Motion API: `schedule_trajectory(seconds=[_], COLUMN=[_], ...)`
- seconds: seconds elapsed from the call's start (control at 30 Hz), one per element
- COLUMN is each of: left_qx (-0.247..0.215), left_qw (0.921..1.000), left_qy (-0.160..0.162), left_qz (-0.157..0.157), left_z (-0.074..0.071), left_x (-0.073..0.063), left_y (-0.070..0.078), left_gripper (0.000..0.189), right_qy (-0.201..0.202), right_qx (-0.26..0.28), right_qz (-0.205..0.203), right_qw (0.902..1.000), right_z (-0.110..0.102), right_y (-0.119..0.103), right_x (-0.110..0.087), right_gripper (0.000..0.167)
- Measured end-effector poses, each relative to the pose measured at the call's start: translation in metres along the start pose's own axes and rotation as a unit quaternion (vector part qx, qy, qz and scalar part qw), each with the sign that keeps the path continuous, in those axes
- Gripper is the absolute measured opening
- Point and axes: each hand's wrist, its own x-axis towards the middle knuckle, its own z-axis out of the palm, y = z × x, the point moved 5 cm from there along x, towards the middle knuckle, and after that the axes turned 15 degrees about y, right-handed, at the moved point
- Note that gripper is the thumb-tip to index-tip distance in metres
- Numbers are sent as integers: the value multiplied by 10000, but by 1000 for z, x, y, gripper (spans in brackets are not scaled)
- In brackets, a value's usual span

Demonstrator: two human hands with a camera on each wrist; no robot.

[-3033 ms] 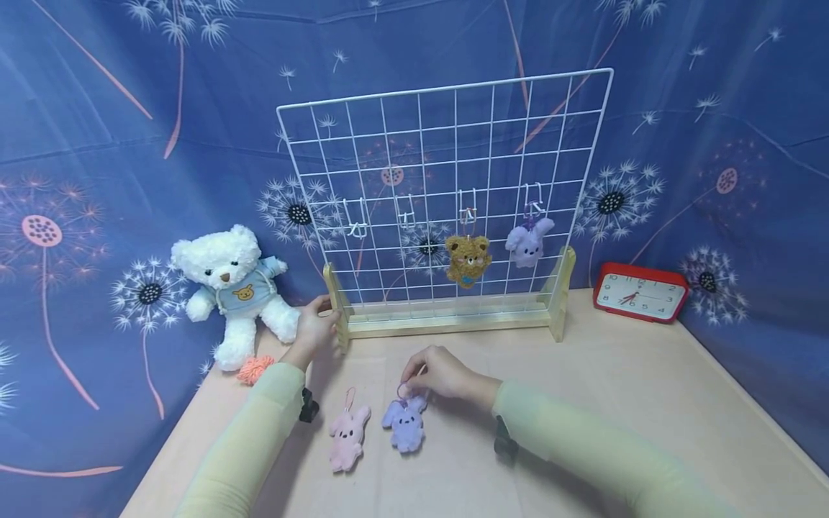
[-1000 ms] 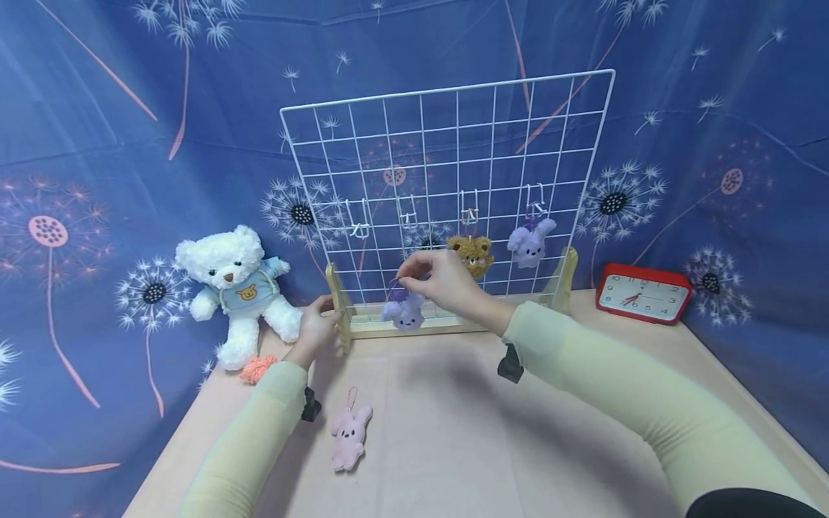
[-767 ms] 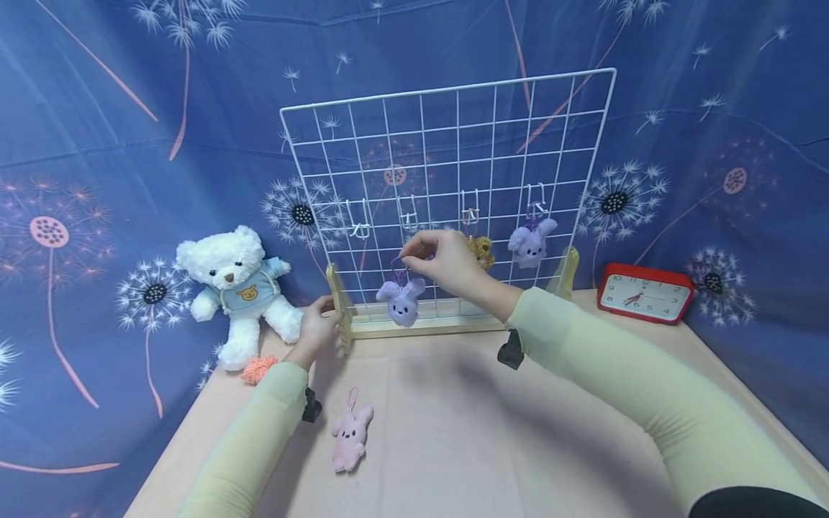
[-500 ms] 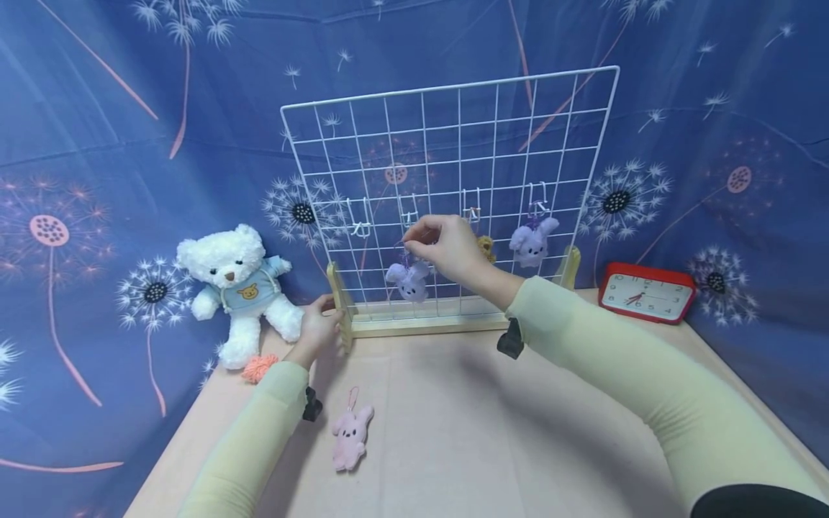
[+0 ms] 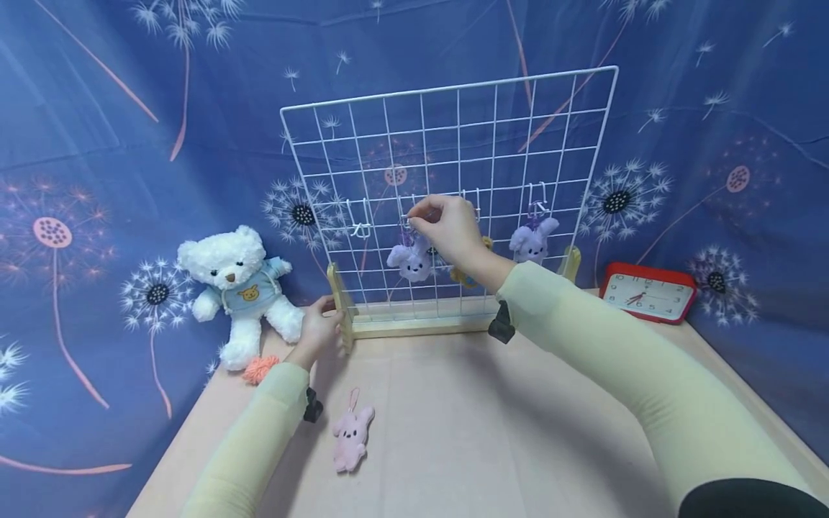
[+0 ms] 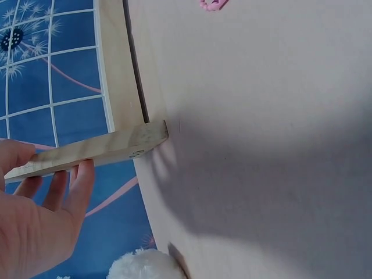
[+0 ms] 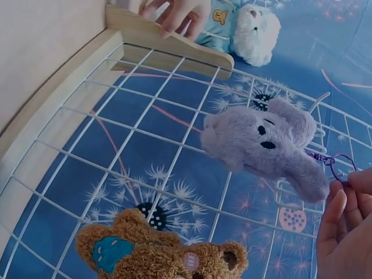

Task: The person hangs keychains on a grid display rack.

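My right hand pinches the purple ring of a purple plush bunny keychain, which dangles in front of the white wire grid by its second hook from the left. Fingers partly cover that hook, so whether the ring is on it I cannot tell. My left hand grips the left end of the wooden stand, thumb on one side and fingers on the other. A brown bear keychain hangs behind the right wrist, mostly hidden in the head view. Another purple bunny hangs farther right.
A pink bunny keychain lies on the table between the forearms. The leftmost hook holds nothing. Beside the left arm are a white teddy bear and an orange yarn bundle. A red clock stands at right.
Three seconds ago the purple bunny lay on the table under my right hand; it has been lifted to the grid and raised to hook height. My left hand has stayed at the stand.
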Motion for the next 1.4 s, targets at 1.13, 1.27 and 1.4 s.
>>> schedule_trajectory(seconds=[1.13, 1.27, 1.4], left_qx=[-83, -122, -79], left_qw=[10000, 9999, 9999], left_qy=[14, 24, 32], left_qz=[-18, -11, 55], left_z=[1, 1, 1], left_x=[1, 1, 2], left_y=[0, 0, -1], left_gripper=[46, 44, 44], right_qy=[519, 650, 807], right_qx=[-585, -305, 150], right_qz=[366, 448, 406], right_qw=[9963, 9964, 9958], right_z=[19, 19, 18], right_y=[27, 29, 31], right_x=[12, 7, -2], right_gripper=[8, 9, 13])
